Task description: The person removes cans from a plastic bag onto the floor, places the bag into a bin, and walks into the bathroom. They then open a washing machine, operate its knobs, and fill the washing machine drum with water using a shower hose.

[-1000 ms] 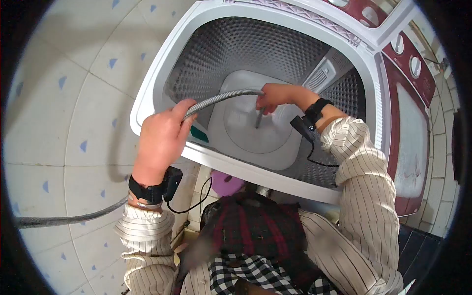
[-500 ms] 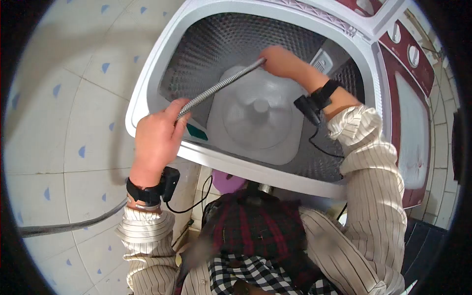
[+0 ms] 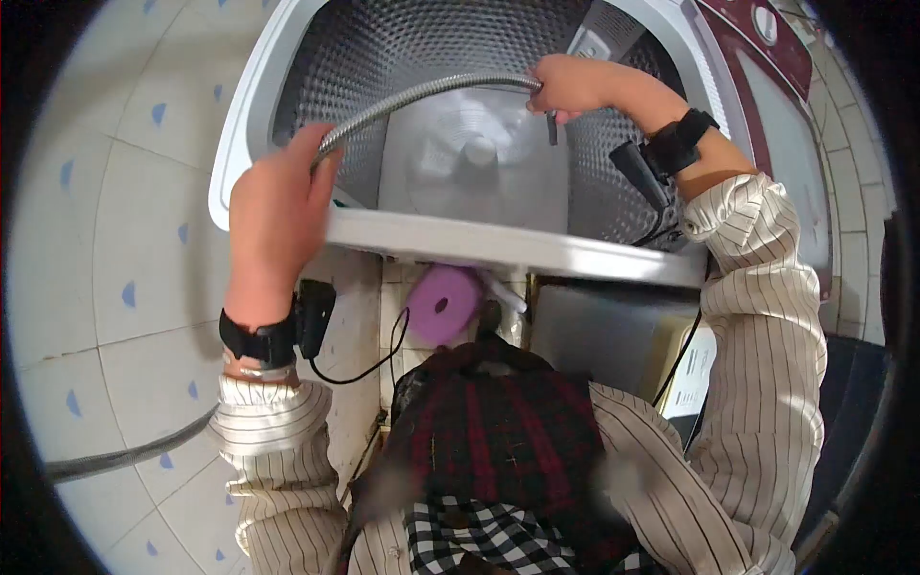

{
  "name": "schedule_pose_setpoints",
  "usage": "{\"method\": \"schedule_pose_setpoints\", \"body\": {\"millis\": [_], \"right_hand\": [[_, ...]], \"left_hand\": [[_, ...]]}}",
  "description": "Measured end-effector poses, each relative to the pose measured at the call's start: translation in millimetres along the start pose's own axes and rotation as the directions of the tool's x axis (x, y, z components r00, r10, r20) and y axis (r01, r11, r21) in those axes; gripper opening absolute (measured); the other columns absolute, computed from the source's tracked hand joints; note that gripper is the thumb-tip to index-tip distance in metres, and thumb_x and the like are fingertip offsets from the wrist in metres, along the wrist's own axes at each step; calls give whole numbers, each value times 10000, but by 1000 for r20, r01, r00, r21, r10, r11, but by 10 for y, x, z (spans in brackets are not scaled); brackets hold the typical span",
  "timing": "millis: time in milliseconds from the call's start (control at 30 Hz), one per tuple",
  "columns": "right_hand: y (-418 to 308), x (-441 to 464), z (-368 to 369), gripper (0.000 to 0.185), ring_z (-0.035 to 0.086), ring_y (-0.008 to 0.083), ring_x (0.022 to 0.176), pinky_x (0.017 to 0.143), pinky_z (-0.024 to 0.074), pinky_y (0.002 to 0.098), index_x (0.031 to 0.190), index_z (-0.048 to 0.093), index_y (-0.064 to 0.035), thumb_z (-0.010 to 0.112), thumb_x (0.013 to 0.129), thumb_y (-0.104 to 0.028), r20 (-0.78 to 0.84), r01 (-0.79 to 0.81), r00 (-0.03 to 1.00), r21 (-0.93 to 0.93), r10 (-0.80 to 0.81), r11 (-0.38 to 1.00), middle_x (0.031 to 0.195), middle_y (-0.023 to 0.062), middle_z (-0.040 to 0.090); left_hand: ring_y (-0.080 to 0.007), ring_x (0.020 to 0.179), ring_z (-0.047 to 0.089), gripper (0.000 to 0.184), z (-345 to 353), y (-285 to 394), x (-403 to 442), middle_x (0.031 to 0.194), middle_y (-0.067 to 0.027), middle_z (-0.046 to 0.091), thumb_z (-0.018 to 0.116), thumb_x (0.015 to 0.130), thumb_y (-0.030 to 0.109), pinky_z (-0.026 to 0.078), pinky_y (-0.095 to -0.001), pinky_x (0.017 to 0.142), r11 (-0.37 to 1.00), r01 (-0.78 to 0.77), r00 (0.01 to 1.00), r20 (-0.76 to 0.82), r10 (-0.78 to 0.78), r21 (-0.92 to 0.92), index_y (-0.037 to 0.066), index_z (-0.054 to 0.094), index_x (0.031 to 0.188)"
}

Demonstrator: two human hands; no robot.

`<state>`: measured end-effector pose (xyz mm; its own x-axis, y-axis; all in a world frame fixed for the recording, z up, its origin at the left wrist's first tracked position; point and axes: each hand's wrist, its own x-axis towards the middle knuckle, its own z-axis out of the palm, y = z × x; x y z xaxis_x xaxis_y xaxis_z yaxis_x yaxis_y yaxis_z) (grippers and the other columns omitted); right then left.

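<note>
A grey ribbed hose (image 3: 422, 93) arches over the open tub (image 3: 383, 57) of a washing machine. My left hand (image 3: 278, 211) is closed round the hose at the tub's left front rim. Over the right part of the tub, my right hand (image 3: 573, 86) grips the hose near its end, and a short dark end piece points down below the fingers. Water and a central hub show at the tub's bottom. The hose's other stretch (image 3: 134, 455) comes out at the lower left, beyond my left forearm.
The machine's maroon panel (image 3: 757, 34) with a knob lies at the upper right. A purple round object (image 3: 444, 305) is below the tub's front rim. Black cables hang from both wrist straps. Tiled wall at left.
The tub appears higher in view. My right hand has moved right and the hose now bends in an arch, its end hanging down. Both hands still hold it.
</note>
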<state>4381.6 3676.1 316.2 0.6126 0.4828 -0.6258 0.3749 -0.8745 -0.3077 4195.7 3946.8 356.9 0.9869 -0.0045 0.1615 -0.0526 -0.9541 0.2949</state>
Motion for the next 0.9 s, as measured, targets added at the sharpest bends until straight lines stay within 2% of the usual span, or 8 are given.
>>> {"method": "schedule_pose_setpoints", "body": {"millis": [200, 333, 400, 467, 533, 600, 667, 900], "right_hand": [[102, -58, 106, 275, 651, 145, 699, 611, 530, 242, 981, 649, 7, 595, 870, -239, 5, 63, 997, 435, -72, 898, 924, 80, 670], [341, 132, -27, 331, 664, 153, 642, 551, 547, 259, 940, 666, 21, 623, 829, -288, -150, 249, 965, 271, -215, 930, 816, 87, 673], [266, 12, -153, 256, 584, 194, 611, 574, 476, 320, 893, 678, 41, 626, 847, -205, -88, 131, 989, 159, -118, 978, 686, 84, 639], [250, -14, -200, 286, 591, 169, 624, 563, 470, 297, 856, 681, 51, 615, 867, -227, -60, 104, 994, 232, -93, 967, 708, 65, 642], [207, -18, -253, 294, 597, 167, 632, 565, 475, 304, 874, 685, 49, 620, 866, -237, -77, 93, 993, 76, -87, 993, 719, 68, 645], [193, -98, -292, 297, 609, 198, 637, 583, 479, 324, 871, 667, 41, 599, 882, -249, -38, 53, 998, 77, -50, 996, 705, 100, 647], [292, -72, -256, 293, 669, 155, 656, 583, 559, 248, 991, 647, 22, 576, 882, -241, 45, 72, 996, 124, -78, 990, 853, 79, 666], [505, 197, -230, 277, 670, 149, 649, 564, 549, 233, 973, 644, 31, 568, 903, -226, 48, 158, 979, 431, -198, 888, 872, 75, 666]], "left_hand": [[-385, 703, 595, 200, 175, -23, 106, 731, -173, 619, 529, 894, 255, 448, -476, 592, 998, -7, 999, -38, 9, 57, 82, 576, 983], [-385, 714, 597, 217, 316, 8, 139, 724, -171, 619, 512, 905, 282, 456, -490, 605, 988, 12, 996, -86, 1, 154, 69, 551, 911], [-385, 713, 599, 235, 396, 15, 124, 719, -172, 618, 508, 907, 299, 460, -493, 603, 988, 25, 997, -71, -14, 154, 67, 547, 903], [-421, 781, 581, 246, 481, -29, 99, 810, -189, 624, 500, 915, 331, 442, -506, 637, 987, 51, 998, -37, -46, 150, 104, 560, 984], [-398, 744, 596, 225, 598, -82, 51, 759, -176, 622, 513, 906, 314, 462, -491, 623, 982, 11, 995, -96, 7, 188, 93, 554, 925], [-376, 707, 612, 217, 697, -104, 74, 708, -163, 621, 526, 896, 296, 481, -477, 608, 970, -43, 980, -181, 88, 238, 82, 547, 865], [-368, 706, 619, 203, 794, -40, 126, 699, -162, 622, 550, 882, 292, 490, -472, 618, 969, 6, 985, -171, 38, 246, 92, 547, 848], [-376, 686, 613, 197, 918, 174, 284, 706, -175, 619, 544, 889, 253, 470, -482, 595, 986, 90, 990, -121, -73, 141, 58, 527, 876]]}}
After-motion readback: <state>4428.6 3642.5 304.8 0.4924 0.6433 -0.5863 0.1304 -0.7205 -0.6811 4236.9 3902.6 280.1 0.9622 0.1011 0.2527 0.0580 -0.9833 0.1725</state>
